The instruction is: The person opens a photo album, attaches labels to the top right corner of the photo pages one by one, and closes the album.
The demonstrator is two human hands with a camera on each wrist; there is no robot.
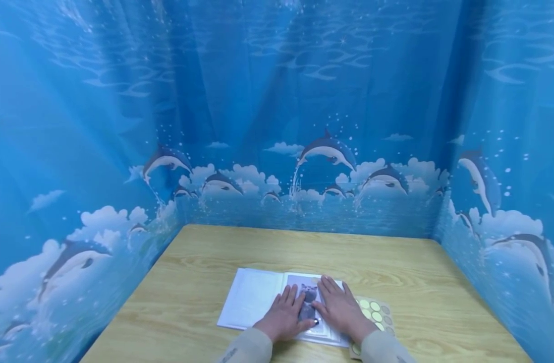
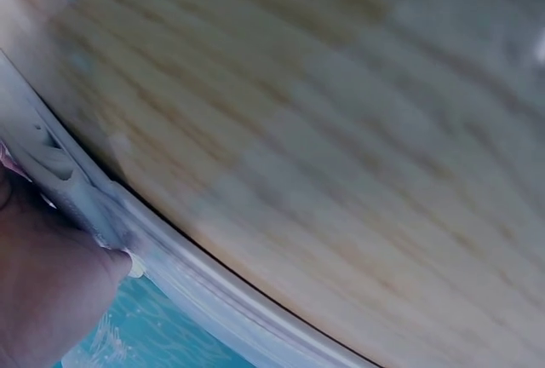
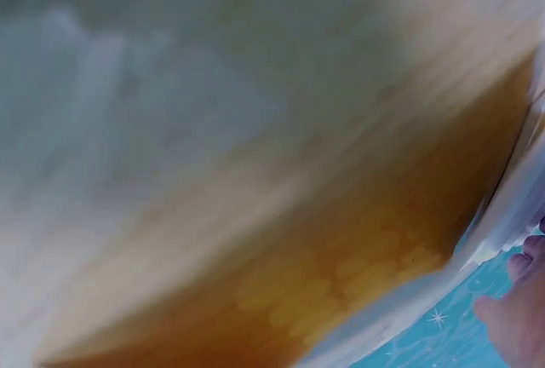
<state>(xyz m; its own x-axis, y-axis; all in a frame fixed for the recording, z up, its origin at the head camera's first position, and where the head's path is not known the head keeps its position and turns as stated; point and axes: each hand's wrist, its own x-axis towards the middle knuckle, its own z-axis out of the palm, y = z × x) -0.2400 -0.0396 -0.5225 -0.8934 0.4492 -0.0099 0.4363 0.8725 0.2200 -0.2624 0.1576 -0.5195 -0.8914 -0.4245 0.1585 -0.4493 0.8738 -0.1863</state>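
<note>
Left hand and right hand lie flat, fingers nearly straight and close together, palms down on the right page of the open album; neither grips anything, and between them shows a grey cat picture on that page. To do this pressing well, judged from the pose: keep both palms level and smooth outward from the picture's middle so the page stays flat and does not shift. The album lies near the front edge of the wooden counter, a sticker sheet of round dots touching its right side, blue dolphin curtain behind.
</note>
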